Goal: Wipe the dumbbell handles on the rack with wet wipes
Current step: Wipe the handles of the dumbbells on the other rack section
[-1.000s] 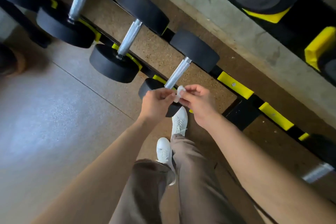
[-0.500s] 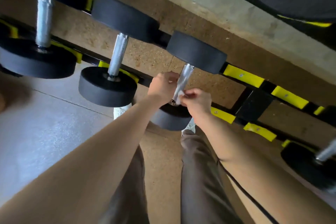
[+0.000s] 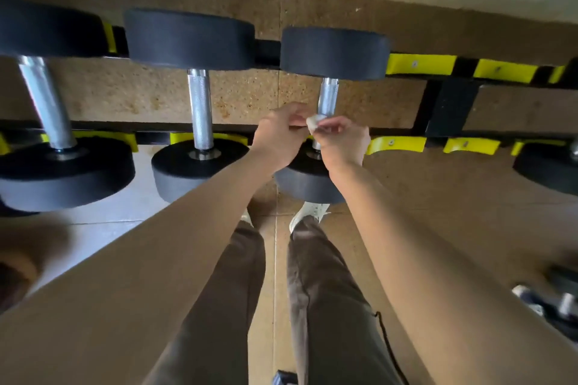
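Coverage should improve if the bunched wet wipe (image 3: 314,121) is spread, wrapped round the dumbbell handle (image 3: 327,95) and drawn along it. At frame centre, left hand (image 3: 278,134) and right hand (image 3: 341,141) each grip the small white wad in a pinch, against bright steel, on the black-and-yellow rack (image 3: 419,64).

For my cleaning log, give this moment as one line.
left hand: pinches wet wipe | right hand: pinches same | place: at dumbbell handle

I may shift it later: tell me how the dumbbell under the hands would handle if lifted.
Probably heavy for its size: the dumbbell has thick black ends. Those round ends might roll once off the yellow cradles. The shiny handle may feel slick.
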`<state>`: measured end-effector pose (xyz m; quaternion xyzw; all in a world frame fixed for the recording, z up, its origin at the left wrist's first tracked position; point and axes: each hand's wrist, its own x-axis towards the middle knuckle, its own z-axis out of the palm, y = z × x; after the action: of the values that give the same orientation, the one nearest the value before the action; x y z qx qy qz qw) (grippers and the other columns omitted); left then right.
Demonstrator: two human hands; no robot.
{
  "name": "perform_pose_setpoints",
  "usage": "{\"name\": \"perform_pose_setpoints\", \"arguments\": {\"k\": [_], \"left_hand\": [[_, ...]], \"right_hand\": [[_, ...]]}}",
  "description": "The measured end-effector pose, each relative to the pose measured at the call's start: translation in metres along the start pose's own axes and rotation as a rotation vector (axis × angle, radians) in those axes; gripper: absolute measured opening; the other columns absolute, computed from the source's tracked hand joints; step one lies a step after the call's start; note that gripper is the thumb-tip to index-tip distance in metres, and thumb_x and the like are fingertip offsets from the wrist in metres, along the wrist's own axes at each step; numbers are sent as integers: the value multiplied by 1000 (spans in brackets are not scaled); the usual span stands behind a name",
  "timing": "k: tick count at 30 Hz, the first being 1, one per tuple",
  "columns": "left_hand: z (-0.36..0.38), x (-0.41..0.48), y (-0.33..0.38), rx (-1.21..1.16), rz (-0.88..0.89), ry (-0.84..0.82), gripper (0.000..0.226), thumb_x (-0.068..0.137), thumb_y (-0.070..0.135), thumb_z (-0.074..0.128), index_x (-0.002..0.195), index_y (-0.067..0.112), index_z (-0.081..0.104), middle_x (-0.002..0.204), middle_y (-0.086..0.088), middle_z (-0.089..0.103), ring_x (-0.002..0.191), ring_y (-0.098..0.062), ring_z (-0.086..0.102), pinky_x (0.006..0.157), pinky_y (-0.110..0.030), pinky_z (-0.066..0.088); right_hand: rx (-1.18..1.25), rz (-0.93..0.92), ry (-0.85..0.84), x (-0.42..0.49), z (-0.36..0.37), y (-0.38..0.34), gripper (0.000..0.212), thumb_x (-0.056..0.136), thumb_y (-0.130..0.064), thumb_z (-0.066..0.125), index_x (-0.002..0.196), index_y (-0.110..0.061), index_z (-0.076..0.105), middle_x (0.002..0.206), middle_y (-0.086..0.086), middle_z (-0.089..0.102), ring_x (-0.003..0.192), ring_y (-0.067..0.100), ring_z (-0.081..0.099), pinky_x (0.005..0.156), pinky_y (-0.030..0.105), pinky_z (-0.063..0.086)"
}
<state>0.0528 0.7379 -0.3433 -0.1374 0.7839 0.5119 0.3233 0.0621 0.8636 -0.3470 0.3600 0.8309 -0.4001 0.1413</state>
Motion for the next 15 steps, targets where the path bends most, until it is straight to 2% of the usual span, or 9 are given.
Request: {"name": "perform_pose_setpoints", "arguments": {"k": [3, 5, 7, 9, 11, 13, 15], "left_hand": [[6, -1, -3, 95, 35, 10, 38, 90, 11, 61, 123, 28, 69, 110, 7, 73, 104, -9, 67, 90, -27, 54], [11, 1, -1, 113, 30, 30, 36, 90, 16, 65, 123, 27, 70, 112, 5, 74, 105, -11, 68, 90, -29, 54], [16, 5, 1, 118, 22, 58, 36, 88, 22, 70, 124, 25, 71, 113, 6, 74, 105, -11, 68, 91, -28, 54], [19, 10, -1, 144, 26, 82, 35, 84, 31, 77, 119, 25, 73, 108, 7, 75, 100, -11, 68, 88, -30, 55], [22, 15, -3, 162, 11, 91, 30, 83, 35, 79, 110, 24, 74, 103, 6, 74, 94, -13, 68, 80, -29, 54], [24, 23, -5, 122, -30, 113, 16, 88, 30, 74, 103, 23, 73, 100, 5, 74, 92, -15, 68, 76, -28, 53], [22, 33, -4, -17, -69, 178, 7, 91, 24, 70, 98, 25, 73, 95, 4, 75, 88, -16, 72, 80, -34, 60]], "right_hand": [[-71, 9, -4, -3, -1, 3, 23, 73, -13, 80, 67, -31, 67, 75, -4, 70, 73, 15, 66, 65, 25, 50], [-29, -1, -40, -3, -4, 6, 28, 74, -7, 79, 69, -32, 68, 77, -5, 70, 73, 13, 66, 64, 22, 50], [20, -50, -88, -5, -11, 10, 32, 76, 0, 73, 76, -32, 72, 76, -8, 70, 70, 7, 66, 64, 18, 49], [16, -106, -132, -8, -20, 14, 33, 78, 1, 68, 93, -27, 74, 80, -9, 70, 71, 4, 65, 66, 18, 52], [22, -144, -104, -10, -26, 20, 39, 79, -6, 73, 114, -23, 69, 95, -8, 70, 82, 5, 67, 76, 20, 56], [-16, -138, -40, -11, -25, 27, 51, 80, -21, 79, 128, -24, 61, 116, -6, 63, 94, 7, 65, 82, 22, 55], [-149, -150, -2, -13, -17, 31, 56, 80, -33, 75, 132, -27, 55, 124, -4, 56, 100, 13, 65, 84, 35, 55]]}}
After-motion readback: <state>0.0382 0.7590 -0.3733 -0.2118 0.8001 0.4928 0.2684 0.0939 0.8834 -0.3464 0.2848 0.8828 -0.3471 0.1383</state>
